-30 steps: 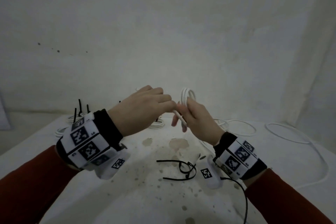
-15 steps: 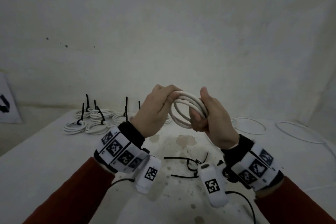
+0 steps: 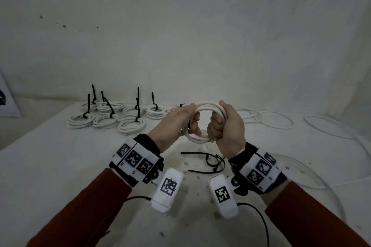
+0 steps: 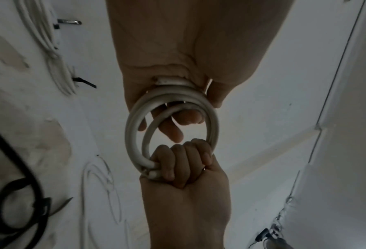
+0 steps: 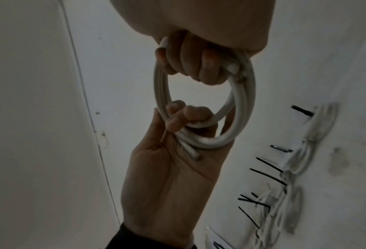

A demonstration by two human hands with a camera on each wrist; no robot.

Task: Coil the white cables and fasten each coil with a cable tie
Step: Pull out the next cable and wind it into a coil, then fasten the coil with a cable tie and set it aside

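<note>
Now both grip the white coil — left hand, right hand — so keep loops stacked, then fetch the cable ties below the right hand.

A: Bkgd? Quick.
B: Pale wall across the back, rough plaster-like finish, few dark specks upper left.
A: Furniture?
B: One white table, surface stained w/ brownish blotches near the middle, small dark spots toward the near edge.
A: Anything else?
B: White sign w/ a black mark, leaning at the table's far left corner; cut off by the frame. White fabric-like panel on the right. Light dim, flat, no hard shadows.
</note>
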